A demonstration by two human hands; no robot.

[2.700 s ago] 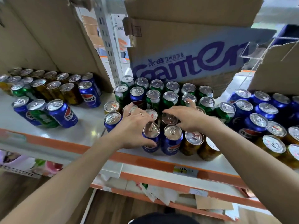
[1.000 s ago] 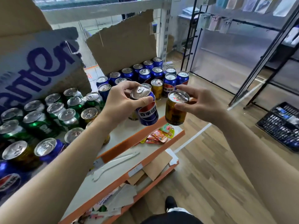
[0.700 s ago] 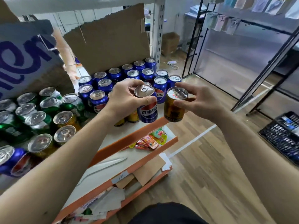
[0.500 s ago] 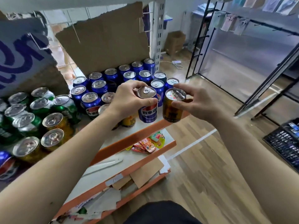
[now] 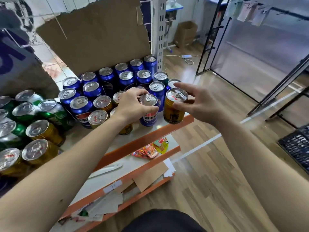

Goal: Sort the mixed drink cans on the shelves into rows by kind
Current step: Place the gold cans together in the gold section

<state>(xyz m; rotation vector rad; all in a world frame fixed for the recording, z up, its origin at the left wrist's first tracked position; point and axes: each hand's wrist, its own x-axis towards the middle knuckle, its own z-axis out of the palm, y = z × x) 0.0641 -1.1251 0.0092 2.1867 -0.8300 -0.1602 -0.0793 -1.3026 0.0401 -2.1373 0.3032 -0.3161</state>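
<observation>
The main danger sits at the front corner of the shelf. The gold can is at the very edge, just above the orange lip, and it cannot be told whether its base is already down. The right hand pinches it lightly near the rim, thumb on the near side and fingers behind, with the index finger lifted straight above the lid. With so slack a hold, a release made too soon, or a base set half over the lip, would likely send the can down to the wooden floor, where it could dent or burst.

The left hand grips the blue Pepsi can from above, fingers curled round its top. This can is just beside the gold one, near enough that nudging either could knock its neighbour. It is also close to the gold cans that stand by the left wrist, so a forearm drawn back carelessly might topple one of those.

Both held cans are upright, with silver lids and pull tabs that look unopened. The blue one carries a red, white and blue logo with white characters. The gold one has a dark panel low on its side. Behind them the blue cans fill several rows against a cardboard sheet. The gold cans cluster in front and the green cans stand to the left. The kinds meet raggedly there, so the sorting looks unfinished.
</observation>
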